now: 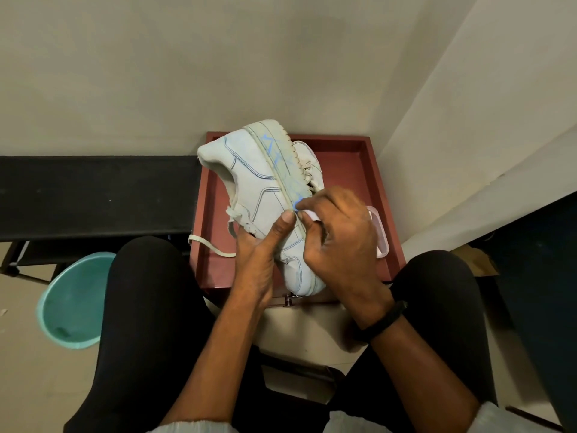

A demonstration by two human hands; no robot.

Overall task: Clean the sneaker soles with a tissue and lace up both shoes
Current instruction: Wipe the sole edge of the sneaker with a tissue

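**Sneaker held on its side over the red tray, tissue pressed to the sole edge**

The sneaker, white with blue stitching, is held above the tray and tipped on its side. Its heel is pointed toward the tray's far left corner and its toe toward the tray's near edge. The sole is turned toward the tray's right side, and blue marks are seen along the sole wall.

The left hand is closed around the front part of the upper, from the tray's near left. Its thumb is laid against the upper just beside the sole edge, and its fingers are hidden beneath the shoe.

The grip of the right hand is closed on the tissue. A small white wad is pinched between the thumb and curled fingers and pressed against the sole wall, over the middle of the tray. A black wristband is worn on the right wrist, just off the tray's near edge.

A loose lace is trailed from the sneaker across the tray's left rim. A second sneaker is partly seen inside the tray, behind the held one.

A clear container with pink trim is set against the tray's right wall, partly covered by the right hand. A metal clasp is fixed at the tray's near edge.

A teal basin is seen on the floor, well to the left of the tray. A black bench is set against the tray's left side.
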